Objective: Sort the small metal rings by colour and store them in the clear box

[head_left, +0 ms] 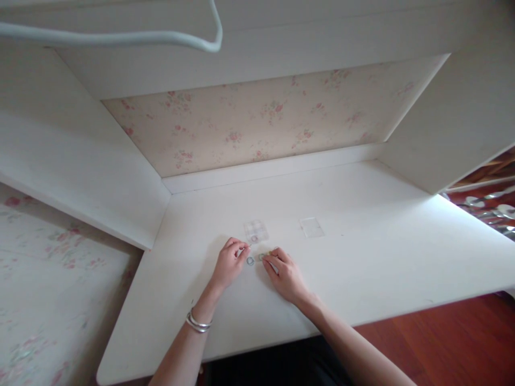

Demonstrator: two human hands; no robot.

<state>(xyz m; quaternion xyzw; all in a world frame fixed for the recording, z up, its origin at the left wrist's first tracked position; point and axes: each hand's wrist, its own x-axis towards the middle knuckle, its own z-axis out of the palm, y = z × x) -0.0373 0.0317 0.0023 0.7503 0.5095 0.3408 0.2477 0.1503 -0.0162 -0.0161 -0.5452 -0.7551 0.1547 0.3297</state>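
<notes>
My left hand [232, 261] is closed in a pinch above the white desk, its fingertips on something too small to make out. Beside it lies a small dark ring-shaped coil [250, 261]. My right hand [284, 272] has its fingers pressed together at a small pale green ring-like piece [262, 257]; a bit of yellow shows at the fingertips, and what they hold is partly hidden. Just beyond my hands sits a clear plastic compartment box [256, 228], with a reddish ring [254, 239] in its near part. To the right rests a flat clear plastic lid [311, 227].
The white desk [362, 241] runs between white side panels [434, 107], with a raised ledge [281, 166] along the back. A white bent tube [120, 38] hangs across the upper left. Shiny objects [483, 206] stand past the desk's right edge.
</notes>
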